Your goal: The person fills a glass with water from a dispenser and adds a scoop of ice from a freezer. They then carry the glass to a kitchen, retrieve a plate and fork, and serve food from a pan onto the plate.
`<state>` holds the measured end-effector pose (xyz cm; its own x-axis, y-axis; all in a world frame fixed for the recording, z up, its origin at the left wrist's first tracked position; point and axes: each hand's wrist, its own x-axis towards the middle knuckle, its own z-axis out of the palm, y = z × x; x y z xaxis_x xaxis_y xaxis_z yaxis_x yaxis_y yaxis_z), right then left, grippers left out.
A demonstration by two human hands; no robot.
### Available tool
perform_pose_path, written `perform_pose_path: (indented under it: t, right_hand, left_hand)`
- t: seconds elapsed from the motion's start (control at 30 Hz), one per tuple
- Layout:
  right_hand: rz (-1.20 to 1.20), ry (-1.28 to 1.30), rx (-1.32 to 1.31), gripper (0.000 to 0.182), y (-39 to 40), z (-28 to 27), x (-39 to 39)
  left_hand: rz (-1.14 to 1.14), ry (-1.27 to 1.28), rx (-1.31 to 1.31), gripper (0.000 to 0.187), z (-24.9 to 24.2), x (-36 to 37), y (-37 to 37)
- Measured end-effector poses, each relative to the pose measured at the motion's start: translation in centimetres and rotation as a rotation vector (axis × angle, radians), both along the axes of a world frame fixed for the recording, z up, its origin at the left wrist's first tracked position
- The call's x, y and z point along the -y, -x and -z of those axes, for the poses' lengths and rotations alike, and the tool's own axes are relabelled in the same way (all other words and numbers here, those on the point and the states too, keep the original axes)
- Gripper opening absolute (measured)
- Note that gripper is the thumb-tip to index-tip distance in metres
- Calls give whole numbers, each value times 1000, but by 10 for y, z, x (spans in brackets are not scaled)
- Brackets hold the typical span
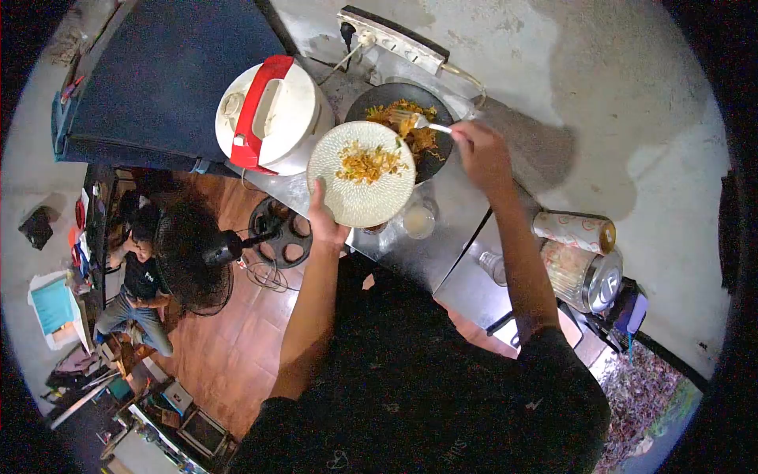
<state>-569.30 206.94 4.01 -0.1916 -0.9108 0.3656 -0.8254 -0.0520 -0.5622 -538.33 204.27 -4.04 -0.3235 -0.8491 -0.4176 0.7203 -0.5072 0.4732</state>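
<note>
A white textured plate (359, 204) with a small heap of orange-brown food (369, 163) is held at its lower left edge by my left hand (325, 217), thumb on the rim. Behind the plate sits a dark round pan (369, 99) holding more of the same food. My right hand (482, 154) grips the handle of a fork (430, 125), whose head is over the food in the pan. The plate overlaps the pan's near left edge.
A white rice cooker (304, 103) with a red handle stands left of the pan. A glass (419, 220) is on the metal table (466, 207). Jars (583, 276) stand at right, a power strip (395, 41) behind. A black fan (193, 253) and a seated person (142, 276) are at left.
</note>
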Motion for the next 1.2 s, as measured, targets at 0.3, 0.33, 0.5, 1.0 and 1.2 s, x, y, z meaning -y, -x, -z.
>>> perform_pose_path:
  t: [0.3, 0.33, 0.5, 1.0, 1.2]
  right_hand:
    - [73, -302, -519, 18, 50, 65, 37]
    - [71, -299, -519, 18, 44, 66, 41]
    - [35, -324, -481, 13, 26, 89, 47]
    - [85, -274, -66, 11, 49, 98, 19]
    - [167, -293, -163, 15, 59, 74, 30]
  left_hand:
    - [-8, -16, 32, 65, 10, -10, -28]
    - [-14, -20, 38, 63, 9, -12, -29]
    - [-12, -53, 64, 62, 11, -18, -40]
    - [-47, -79, 76, 63, 13, -28, -49]
    - [-36, -82, 102, 64, 16, -32, -54]
